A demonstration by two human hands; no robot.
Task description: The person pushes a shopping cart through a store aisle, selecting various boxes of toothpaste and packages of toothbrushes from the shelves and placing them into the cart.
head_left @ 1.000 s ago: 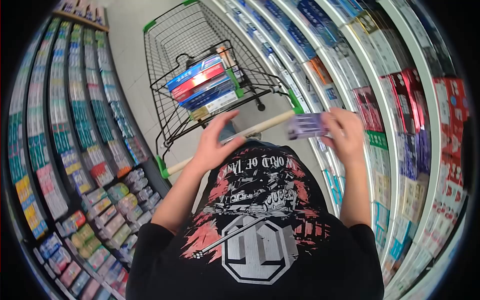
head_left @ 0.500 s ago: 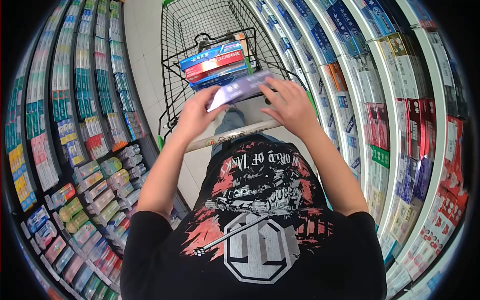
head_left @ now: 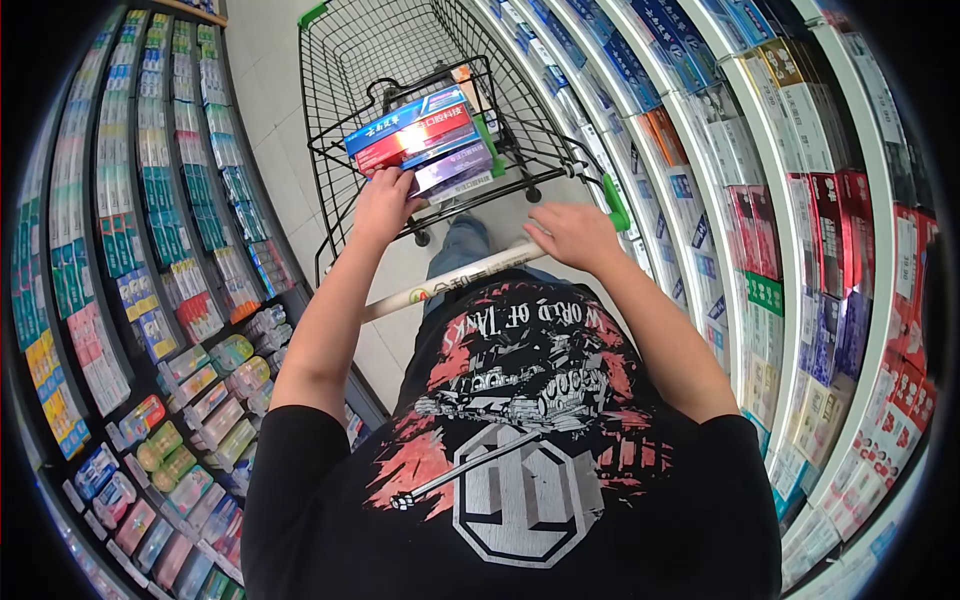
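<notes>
My left hand (head_left: pixel 385 207) holds one end of a purple box (head_left: pixel 455 170), its fingers closed round the left edge. The purple box lies against the near side of a stack of boxes in the cart's child-seat area. A red box (head_left: pixel 440 132) and a blue box (head_left: pixel 395 122) show just beyond it. My right hand (head_left: pixel 572 236) is near the right end of the cart handle (head_left: pixel 460 276), fingers bent and apart, holding nothing.
The wire shopping cart (head_left: pixel 340 90) stands ahead, with green corner parts. Shelves of toothbrushes (head_left: pixel 125 220) line the left side, and shelves of boxed goods (head_left: pixel 750 230) line the right. Pale floor tiles (head_left: pixel 262 60) show beside the cart.
The purple box has moved down and forward onto the stack's near side, still in my left hand. My right hand has come away from the box and down toward the handle.
</notes>
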